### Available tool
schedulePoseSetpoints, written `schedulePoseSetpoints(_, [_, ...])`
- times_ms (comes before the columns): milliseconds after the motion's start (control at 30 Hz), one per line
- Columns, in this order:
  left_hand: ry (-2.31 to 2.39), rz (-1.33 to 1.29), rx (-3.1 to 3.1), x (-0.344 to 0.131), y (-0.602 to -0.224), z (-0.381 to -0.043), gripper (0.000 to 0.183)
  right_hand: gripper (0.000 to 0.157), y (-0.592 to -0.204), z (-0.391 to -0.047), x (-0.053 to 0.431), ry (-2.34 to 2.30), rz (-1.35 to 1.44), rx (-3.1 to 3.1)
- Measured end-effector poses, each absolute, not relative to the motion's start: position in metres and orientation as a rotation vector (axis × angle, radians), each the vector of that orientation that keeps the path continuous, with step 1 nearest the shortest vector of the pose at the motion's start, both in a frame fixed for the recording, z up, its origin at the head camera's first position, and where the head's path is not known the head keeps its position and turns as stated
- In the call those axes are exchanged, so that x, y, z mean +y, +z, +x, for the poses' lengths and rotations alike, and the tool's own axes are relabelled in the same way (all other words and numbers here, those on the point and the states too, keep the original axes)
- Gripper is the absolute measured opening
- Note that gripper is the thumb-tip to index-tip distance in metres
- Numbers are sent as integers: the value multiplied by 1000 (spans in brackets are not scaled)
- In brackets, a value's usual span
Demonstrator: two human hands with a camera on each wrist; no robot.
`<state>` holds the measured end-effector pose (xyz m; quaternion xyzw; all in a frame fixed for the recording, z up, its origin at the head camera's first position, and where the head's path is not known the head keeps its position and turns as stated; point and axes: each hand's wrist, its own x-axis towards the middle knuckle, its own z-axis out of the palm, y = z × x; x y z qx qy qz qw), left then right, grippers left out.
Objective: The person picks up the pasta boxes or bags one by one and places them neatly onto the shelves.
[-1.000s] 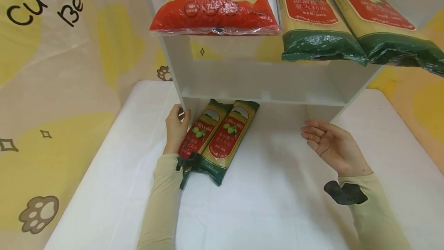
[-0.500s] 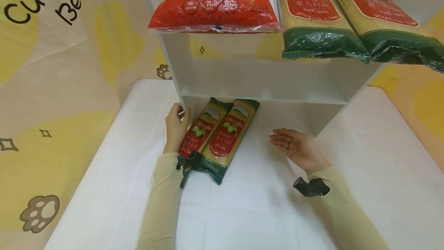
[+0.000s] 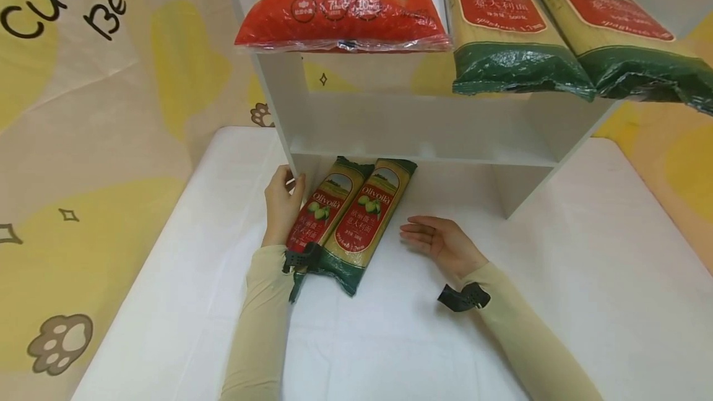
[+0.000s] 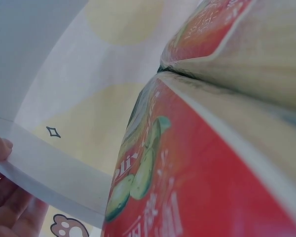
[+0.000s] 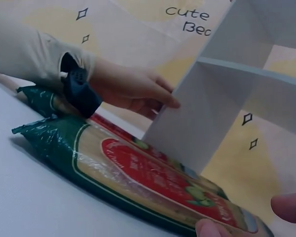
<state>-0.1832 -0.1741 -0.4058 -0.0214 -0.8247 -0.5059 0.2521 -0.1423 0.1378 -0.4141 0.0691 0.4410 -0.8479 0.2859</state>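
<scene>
My left hand (image 3: 282, 210) grips the lower front edge of the white shelf unit's left side panel (image 5: 192, 113), thumb on the inner face and fingers around the outside. Beside it two spaghetti packs, a left one (image 3: 327, 200) and a right one (image 3: 364, 218), lie slanted side by side on the white cloth, their far ends under the bottom shelf. The left forearm and its wrist camera cover part of the left pack. Off to the right of the packs, my right hand (image 3: 445, 246) hovers with relaxed fingers and nothing in it, palm turned toward them.
On the top shelf sit a red-and-clear bag (image 3: 345, 14) and two more spaghetti packs, one (image 3: 501, 11) beside the other (image 3: 613, 11), their green ends jutting over the front edge. The middle shelf (image 3: 429, 129) spans between the side panels. A patterned yellow cloth (image 3: 111, 141) hangs behind.
My right hand has moved left, from beside the shelf unit's right panel toward the two packs on the cloth. The left hand keeps its grip in the same place.
</scene>
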Motion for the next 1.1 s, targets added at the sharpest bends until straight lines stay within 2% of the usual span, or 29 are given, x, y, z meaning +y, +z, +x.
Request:
schedulePoseSetpoints(167, [-1362, -63, -2240, -174, -405, -184, 21, 45, -420, -143, 127, -2222, 184, 1295])
schedulePoseSetpoints(233, [-1360, -67, -2239, -174, -405, -184, 21, 49, -420, -143, 124, -2209, 186, 1323])
schedulePoseSetpoints(1100, [-1384, -62, -2245, -175, -403, -182, 20, 41, -420, -156, 85, -2088, 93, 1487])
